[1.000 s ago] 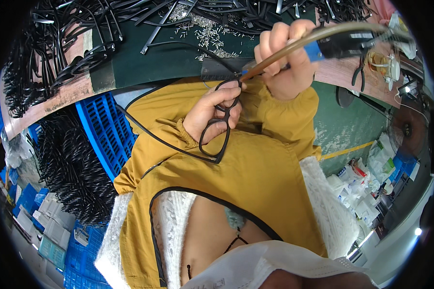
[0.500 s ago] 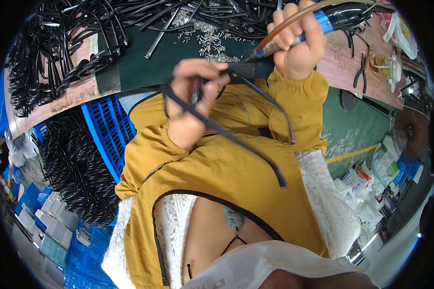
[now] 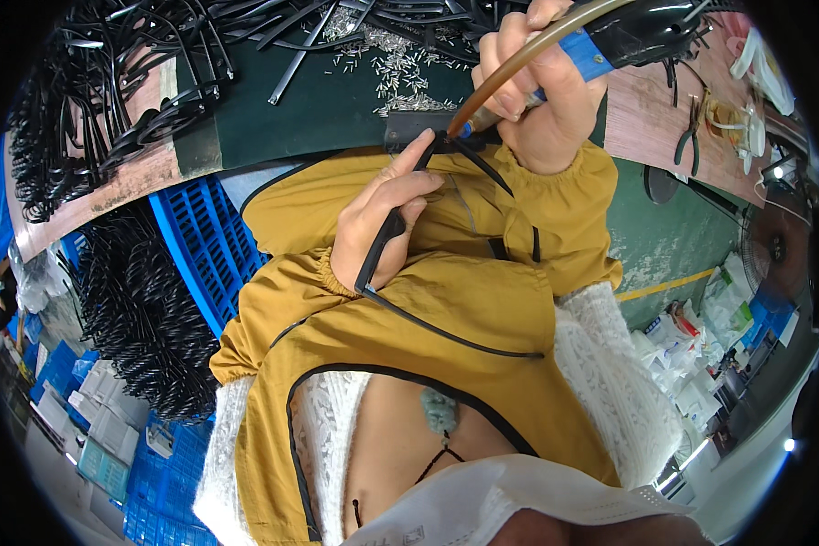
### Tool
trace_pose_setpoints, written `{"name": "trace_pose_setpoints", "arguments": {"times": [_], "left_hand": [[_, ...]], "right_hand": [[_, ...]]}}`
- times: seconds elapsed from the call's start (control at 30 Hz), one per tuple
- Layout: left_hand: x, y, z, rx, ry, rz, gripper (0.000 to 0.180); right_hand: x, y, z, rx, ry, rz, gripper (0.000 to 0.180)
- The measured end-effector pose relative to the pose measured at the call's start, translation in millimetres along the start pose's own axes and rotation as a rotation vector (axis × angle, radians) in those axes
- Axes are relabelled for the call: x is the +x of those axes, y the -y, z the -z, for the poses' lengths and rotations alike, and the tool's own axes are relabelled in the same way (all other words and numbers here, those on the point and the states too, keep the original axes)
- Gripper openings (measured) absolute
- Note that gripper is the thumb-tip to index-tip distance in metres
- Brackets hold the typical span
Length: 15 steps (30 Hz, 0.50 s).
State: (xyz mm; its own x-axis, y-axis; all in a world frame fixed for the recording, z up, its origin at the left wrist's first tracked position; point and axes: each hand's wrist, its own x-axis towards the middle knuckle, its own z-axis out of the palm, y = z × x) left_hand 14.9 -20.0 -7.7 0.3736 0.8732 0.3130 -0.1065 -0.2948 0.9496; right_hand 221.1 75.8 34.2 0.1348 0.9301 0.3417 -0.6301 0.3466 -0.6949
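Note:
My left hand (image 3: 384,218) grips a black rubber strip (image 3: 387,241) that runs from my fingertips down across my palm, then bends and trails over my yellow sleeve. My right hand (image 3: 541,100) is closed on a black and blue hand tool (image 3: 610,41) with a brown hose. The tool's tip (image 3: 455,132) meets the upper end of the strip beside a small dark block (image 3: 409,127) at the edge of the green bench top (image 3: 337,100).
Heaps of black rubber strips (image 3: 109,82) cover the bench's far left and back. Small silver pins (image 3: 391,64) lie scattered near the block. A blue crate (image 3: 200,246) with more black strips (image 3: 146,318) stands to my left. Pliers (image 3: 692,136) lie on the right.
My left hand has come down and turned, bringing the strip's end to the tool tip at the block. My right hand with the tool has stayed near the bench edge.

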Motion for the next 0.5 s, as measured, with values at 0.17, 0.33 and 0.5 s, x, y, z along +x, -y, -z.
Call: {"name": "trace_pose_setpoints", "arguments": {"times": [0.17,0.33,0.5], "left_hand": [[0,9,-1,-0.053,-0.047,-0.053,0.013],[-3,9,-5,-0.078,-0.092,0.000,0.013],[-1,-8,29,0.021,-0.020,0.051,0.015]], "right_hand": [[0,-3,-6,0.018,-0.106,-0.120,0.023],[-5,0,-7,0.046,-0.099,-0.206,0.018],[-7,14,10,0.211,0.009,-0.210,0.013]]}}
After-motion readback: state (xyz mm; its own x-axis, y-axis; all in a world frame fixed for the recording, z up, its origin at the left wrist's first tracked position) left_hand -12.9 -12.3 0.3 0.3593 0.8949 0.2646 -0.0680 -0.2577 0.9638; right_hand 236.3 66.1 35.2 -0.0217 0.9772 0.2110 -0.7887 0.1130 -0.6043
